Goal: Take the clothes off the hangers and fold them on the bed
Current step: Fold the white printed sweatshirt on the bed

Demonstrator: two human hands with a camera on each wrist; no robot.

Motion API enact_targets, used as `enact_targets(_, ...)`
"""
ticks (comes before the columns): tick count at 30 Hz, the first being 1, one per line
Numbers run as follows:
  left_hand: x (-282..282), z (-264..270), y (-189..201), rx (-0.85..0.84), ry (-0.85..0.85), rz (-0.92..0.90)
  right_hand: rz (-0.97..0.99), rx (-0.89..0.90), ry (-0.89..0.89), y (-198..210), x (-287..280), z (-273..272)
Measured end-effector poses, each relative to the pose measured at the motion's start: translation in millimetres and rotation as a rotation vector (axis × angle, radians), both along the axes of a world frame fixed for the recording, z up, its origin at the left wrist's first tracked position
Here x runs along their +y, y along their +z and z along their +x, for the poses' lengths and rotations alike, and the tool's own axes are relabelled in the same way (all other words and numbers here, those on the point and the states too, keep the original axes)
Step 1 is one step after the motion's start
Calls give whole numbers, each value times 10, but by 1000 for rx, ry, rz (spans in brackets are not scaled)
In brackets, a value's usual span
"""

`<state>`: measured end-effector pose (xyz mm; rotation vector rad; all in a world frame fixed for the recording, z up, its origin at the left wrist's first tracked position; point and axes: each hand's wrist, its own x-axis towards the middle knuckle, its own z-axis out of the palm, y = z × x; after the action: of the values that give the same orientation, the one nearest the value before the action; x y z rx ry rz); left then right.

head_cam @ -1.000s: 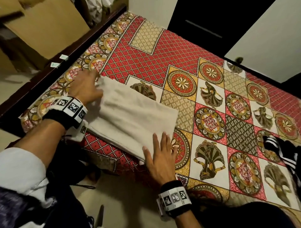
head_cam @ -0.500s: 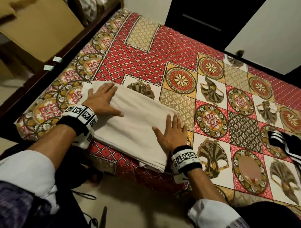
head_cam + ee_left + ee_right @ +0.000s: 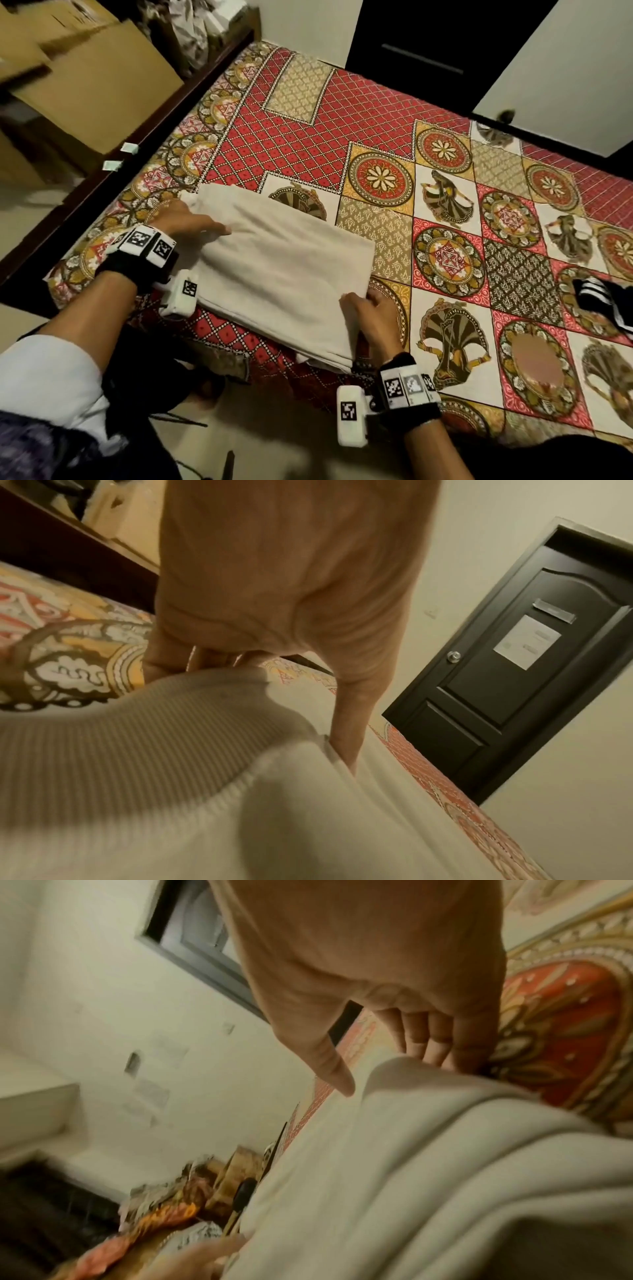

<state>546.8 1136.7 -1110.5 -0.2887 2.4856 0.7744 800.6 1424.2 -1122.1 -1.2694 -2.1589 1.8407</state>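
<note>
Cream garment (image 3: 281,270) folded on the bed (image 3: 445,212), near its front corner.
Left hand (image 3: 185,222) grasps one end, thumb on top, fingers under; right hand (image 3: 376,318) grasps the other end the same way.

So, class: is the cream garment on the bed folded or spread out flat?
Folded. The cream garment lies as a compact rectangle on the bed, stacked layers showing at its near edge; the left hand and right hand hold its ends.

Your left hand's fingers (image 3: 192,658) vanish under the cream garment (image 3: 240,804); the striped black cloth (image 3: 606,305) is cut by the frame's edge.
</note>
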Motion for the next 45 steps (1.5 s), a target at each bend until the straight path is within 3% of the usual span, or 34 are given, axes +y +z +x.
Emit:
enact_targets(3,26,31,-36,-27,144,229,-190,-4,-53,-4,40,-68)
enact_targets(6,34,35,-57,-67,185,403,-368,-10,-42,117,75,-111)
enact_targets(9,73,49,-51,-83,255,410,-509,-43,-30,195,86,-165)
enact_targets(12,42,-4,-124,-128,260,389,-500,-68,-18,149,55,-215)
enact_targets(18,34,-60,82,-161,160,320,-318,-55,91,175,34,-256)
enact_targets(23,18,-47,180,-204,105,244,-326,-7,100,292,102,-216)
enact_targets(26,-84,-215,18,-185,46,348,-347,30,68,458,200,-100)
enact_targets(28,42,-162,137,-169,10,451,-349,62,43,607,326,42)
enact_targets(30,418,247,603,-144,-31,546,-336,104,15,775,517,274)
enact_targets(35,1143,833,1000,-177,-104,751,-272,208,-63,1316,1029,1056)
enact_targets(38,1727,1244,1298,-145,-180,728,-220,273,-143,1617,1297,1623)
enact_targets(40,2107,1533,1536,-173,-272,705,-188,307,-207,1806,1453,2063)
enact_targets(43,2634,2001,1787,-214,-383,813,-155,322,-332,2029,1644,2817)
enact_targets(45,3018,2341,1945,-243,-558,842,-144,322,-417,2146,1724,3430)
